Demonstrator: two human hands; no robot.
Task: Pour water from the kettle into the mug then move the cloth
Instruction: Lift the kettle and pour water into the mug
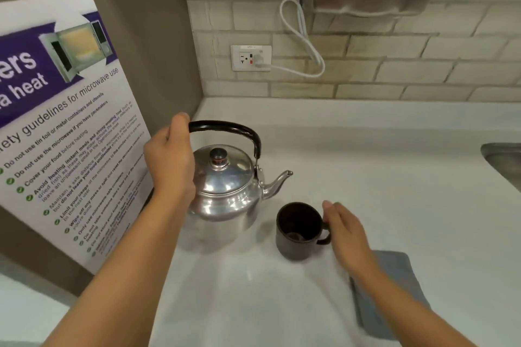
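Kettle: a polished metal kettle (225, 191) stands upright on the white tabletop (380, 177), left of centre, lid on, its spout (277, 182) pointing to 3 o'clock.
Kettle handle: the black arched handle (231, 128) stands up over the lid; its left end is hidden inside a fist.
Left hand: the left hand (172, 158) is wrapped around the left end of the handle, fingers curled tight; the forearm runs in from 7 o'clock.
Mug: a dark mug (298, 231) stands upright at 4 o'clock from the kettle, just beside it, mouth up, its handle turned to 3 o'clock. Whether there is liquid inside, I cannot tell; the interior is dark.
Right hand: the right hand (346, 236) lies at the mug's handle side, fingers straight and together, holding nothing; the fingertips are at the handle, and whether they touch it I cannot tell.
Cloth: a folded grey cloth (394, 298) lies flat on the tabletop at 5 o'clock from the mug, partly under the right forearm.
Sink: the metal rim of a sink (504, 163) shows at the right edge.
Wall: a tiled wall carries a socket (251, 58) with a white cord (298, 36) plugged in.
Poster: a microwave safety poster (64, 121) hangs on the left panel, at 9 o'clock from the kettle.
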